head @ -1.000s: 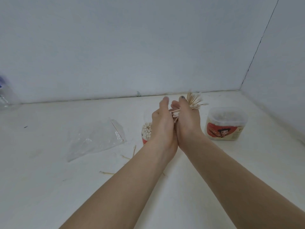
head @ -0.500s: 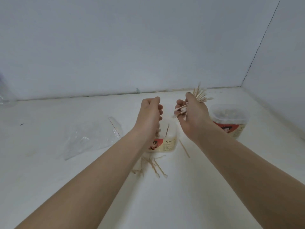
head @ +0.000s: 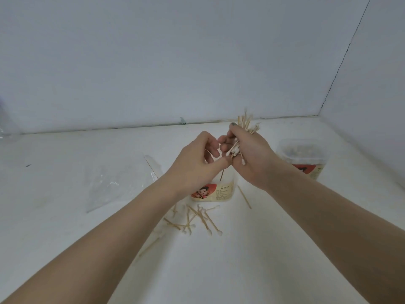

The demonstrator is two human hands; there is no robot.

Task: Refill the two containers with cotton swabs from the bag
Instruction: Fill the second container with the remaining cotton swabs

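Between the two hands, the right hand's (head: 252, 159) fingers (head: 228, 137) curled round a bundle of cotton swabs (head: 245, 130), while the left hand's (head: 197, 165) fingers (head: 213, 148) were bent toward the bundle's lower tips; whether they pinched one I could not tell. Below stood a labelled container (head: 215, 190), a second container (head: 303, 156) well right, loose swabs (head: 197, 220) and the clear bag (head: 116, 181) on the tabletop (head: 252, 260).

A bundle of wooden-stemmed cotton swabs (head: 240, 139) sits above the near container (head: 215, 189); loose swabs (head: 197, 220) lie before it, the far container (head: 303, 156) right, the clear bag (head: 114, 183) left.
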